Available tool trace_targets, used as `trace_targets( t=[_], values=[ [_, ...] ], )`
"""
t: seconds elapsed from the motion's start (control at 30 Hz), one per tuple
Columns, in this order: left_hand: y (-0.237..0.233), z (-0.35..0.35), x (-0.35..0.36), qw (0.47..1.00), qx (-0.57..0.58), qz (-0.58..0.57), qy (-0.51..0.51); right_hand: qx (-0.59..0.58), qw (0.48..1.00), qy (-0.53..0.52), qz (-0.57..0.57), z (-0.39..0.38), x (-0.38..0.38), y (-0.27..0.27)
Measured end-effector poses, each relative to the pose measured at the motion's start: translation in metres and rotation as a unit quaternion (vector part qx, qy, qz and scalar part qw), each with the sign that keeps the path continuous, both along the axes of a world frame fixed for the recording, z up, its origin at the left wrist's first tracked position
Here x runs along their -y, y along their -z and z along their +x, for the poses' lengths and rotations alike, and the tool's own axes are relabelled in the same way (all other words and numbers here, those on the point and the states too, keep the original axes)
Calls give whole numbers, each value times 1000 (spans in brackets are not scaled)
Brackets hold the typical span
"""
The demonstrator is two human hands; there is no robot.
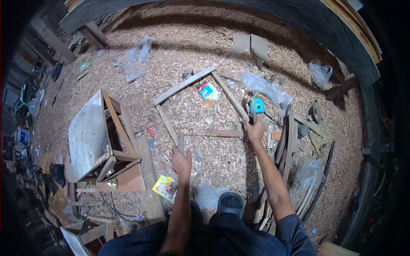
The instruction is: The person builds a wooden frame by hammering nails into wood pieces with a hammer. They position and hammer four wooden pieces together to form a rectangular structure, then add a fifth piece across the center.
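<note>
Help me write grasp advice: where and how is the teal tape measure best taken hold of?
Probably by the free right side of the tape measure, hands coming from above and the right. Its case looks compact enough to grip whole, and the upright-looking wooden stick runs along its left side.

Angular wooden frame (184, 86) over wood shavings (179, 47)

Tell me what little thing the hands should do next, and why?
Maybe hold the wooden frame steady: the left hand and right hand are at the near ends of its two side bars, and no bar joins those ends.
</note>
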State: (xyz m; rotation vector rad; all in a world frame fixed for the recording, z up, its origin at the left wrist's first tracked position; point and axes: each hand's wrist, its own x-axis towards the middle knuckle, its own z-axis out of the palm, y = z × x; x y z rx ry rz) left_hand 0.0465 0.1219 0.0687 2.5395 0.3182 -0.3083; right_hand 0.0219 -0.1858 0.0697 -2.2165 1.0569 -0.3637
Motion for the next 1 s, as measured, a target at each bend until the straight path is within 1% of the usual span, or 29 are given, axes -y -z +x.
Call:
trace_targets(
  t=[0.07,0.13,0.17,0.2,0.27,0.33,0.4,0.43,0.47,0.53,0.57,0.6,0.63,0.67,0.73,0.77,0.8,0.83,0.87,0.9,0.93,0.97,1.0],
  values=[
    [3,-4,-4,1000,18,-3,5,0,1000,8,8,9,-1,-2],
    [11,-5,-5,999,40,-15,8,-46,999,7,24,13,0,-1],
    [15,-6,-7,997,70,-25,9,-68,997,1,20,12,1,-1],
    [14,-5,-7,994,101,-35,9,-65,998,2,18,11,3,2],
    [13,-4,-7,995,86,-41,1,-31,999,-31,-16,10,2,11],
    [17,-3,-9,992,118,-44,-4,-36,998,-42,-13,4,-1,3],
    [14,-2,-14,991,119,-54,-5,72,995,-73,-6,-10,-8,-8],
    [10,-2,-16,991,119,-65,-11,77,995,-54,-19,-20,-14,-8],
    [7,-2,-18,991,118,-69,-10,5,999,-28,33,-33,-20,-10],
    [0,-6,-24,992,105,-60,-25,42,999,-27,-19,-64,-36,1],
    [-9,-8,-24,995,90,-29,-34,59,998,-9,13,-76,-45,7],
    [-2,-9,-28,995,86,-29,-33,74,996,8,45,-86,-54,11],
    [10,-10,-34,993,115,-13,-28,59,998,11,28,-93,-64,8],
    [21,-8,-42,989,146,3,-23,66,997,7,46,-98,-71,10],
    [22,-2,-48,992,128,0,-14,58,998,3,16,-101,-79,10],
    [22,-1,-49,993,115,22,-17,59,998,6,17,-101,-81,10],
    [16,-1,-47,994,103,43,-20,46,999,16,22,-99,-83,8],
    [-2,0,-39,994,104,43,-18,32,999,25,27,-98,-84,7],
    [-20,-3,-29,990,129,47,-35,30,999,26,29,-99,-81,11],
    [-31,-6,-20,986,153,52,-52,51,998,10,39,-101,-76,18],
    [-29,-7,-14,986,148,52,-51,71,996,-6,49,-101,-73,16],
    [-28,-7,-8,988,152,-1,30,79,993,17,87,-102,-72,14],
    [-28,-7,-1,980,156,-54,109,76,993,16,87,-103,-71,11]
  ],
)
